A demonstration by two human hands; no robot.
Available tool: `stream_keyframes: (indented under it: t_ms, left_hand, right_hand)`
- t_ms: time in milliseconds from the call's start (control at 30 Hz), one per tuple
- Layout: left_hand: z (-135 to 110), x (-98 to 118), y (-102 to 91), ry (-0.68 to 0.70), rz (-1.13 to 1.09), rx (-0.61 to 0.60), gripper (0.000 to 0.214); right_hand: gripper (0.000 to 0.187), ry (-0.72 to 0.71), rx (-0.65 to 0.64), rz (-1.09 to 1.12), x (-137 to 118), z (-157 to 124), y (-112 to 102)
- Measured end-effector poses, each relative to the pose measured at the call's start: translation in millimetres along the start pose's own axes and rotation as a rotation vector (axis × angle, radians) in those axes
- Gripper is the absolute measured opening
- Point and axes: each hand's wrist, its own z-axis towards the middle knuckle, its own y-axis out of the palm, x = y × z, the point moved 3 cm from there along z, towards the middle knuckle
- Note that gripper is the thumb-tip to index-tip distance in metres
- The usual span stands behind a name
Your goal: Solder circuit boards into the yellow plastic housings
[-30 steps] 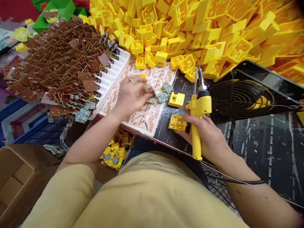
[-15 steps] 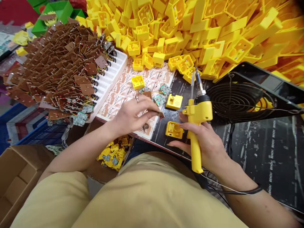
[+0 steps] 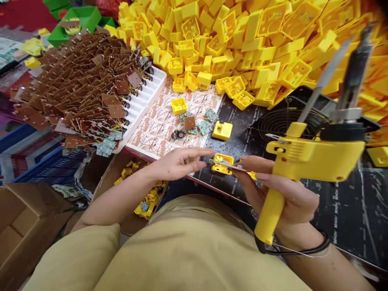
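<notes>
The yellow box (image 3: 222,163) lies just right of my left fingers (image 3: 194,155); I can't tell if they pinch. My right fingers (image 3: 281,190) grip the solder gun (image 3: 315,155).

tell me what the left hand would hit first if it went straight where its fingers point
Most likely the open yellow casing, just past the fingertips of the left hand. The right hand, gripping the soldering gun, lies beyond it. Depth is unclear.

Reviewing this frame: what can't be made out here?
Head view.
Tip of the soldering gun: motion-blurred near the right edge.
Inside of the yellow case: covered by fingertips of the left hand and right hand.
fan: mostly behind the soldering gun.
Parts on the brown boards: too small.
</notes>
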Motion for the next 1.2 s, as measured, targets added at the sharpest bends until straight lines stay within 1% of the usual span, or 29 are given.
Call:
stream_keyframes:
  t_ms: [33,67,100,133,200,300,367,433,500,567,600,667,733,800,867,900,967,1033,1067,1100,1133,1200]
  left_hand:
    - [0,3,3.6,0.006,-0.047,-0.045,0.048]
    - [1,7,7.3,0.028,-0.105,-0.063,0.051]
    - [1,10,10.7,0.049,-0.162,-0.052,0.053]
    - [2,13,13.8,0.054,-0.209,-0.016,0.054]
    - [3,16,18.9,0.029,-0.276,0.115,0.053]
    - [4,17,25.6,-0.003,-0.356,0.310,0.046]
    - [6,17,29.7,-0.003,-0.433,0.387,0.039]
    - [10,16,32.9,-0.008,-0.545,0.436,0.035]
    - [13,13,35.6,-0.048,-0.664,0.460,0.035]
    - [15,9,38.3,-0.119,-0.760,0.452,0.037]
    - [16,7,39.7,-0.160,-0.797,0.441,0.037]
    - [17,5,41.8,-0.220,-0.854,0.409,0.036]
    - [16,4,41.2,-0.240,-0.860,0.379,0.038]
    - [15,6,35.4,-0.228,-0.787,0.369,0.041]
    - [13,10,23.9,-0.200,-0.594,0.356,0.042]
    - [12,13,17.2,-0.175,-0.448,0.327,0.039]
    - [12,20,6.2,-0.095,-0.054,0.209,0.026]
    - [15,24,1.5,0.004,0.392,0.090,0.011]
    - [17,24,1.4,0.042,0.576,0.054,0.007]
    - [19,23,2.3,0.062,0.710,0.033,0.006]
    - [21,21,3.9,0.066,0.791,0.025,0.006]
    - [25,15,7.3,0.037,0.827,0.023,0.007]
  right_hand:
    - [0.043,0.001,0.019,0.010,-2,2,-1]
    - [0.041,0.007,0.030,0.017,-4,4,-1]
    - [0.039,0.016,0.037,0.023,-5,6,0]
    - [0.038,0.023,0.042,0.031,-6,7,1]
    - [0.038,0.041,0.056,0.031,-7,9,5]
    - [0.038,0.052,0.080,-0.004,-9,7,10]
    - [0.038,0.026,0.076,-0.043,-10,4,12]
    - [0.040,-0.022,0.059,-0.078,-10,0,13]
    - [0.046,-0.064,0.037,-0.117,-7,-5,13]
    - [0.049,-0.100,0.000,-0.142,-2,-11,13]
    - [0.048,-0.119,-0.027,-0.143,1,-13,14]
    - [0.039,-0.147,-0.088,-0.119,4,-16,16]
    - [0.032,-0.127,-0.139,-0.089,6,-16,17]
    - [0.030,-0.067,-0.162,-0.067,7,-13,16]
    - [0.037,0.003,-0.171,-0.045,10,-9,11]
    - [0.044,0.028,-0.181,-0.047,13,-8,9]
    - [0.052,0.041,-0.240,-0.088,21,-7,7]
    - [0.045,0.007,-0.319,-0.143,28,-9,10]
    - [0.037,-0.015,-0.348,-0.163,30,-11,14]
    - [0.031,-0.032,-0.361,-0.174,32,-13,18]
    - [0.028,-0.037,-0.357,-0.177,32,-15,21]
    - [0.030,-0.038,-0.328,-0.193,30,-16,25]
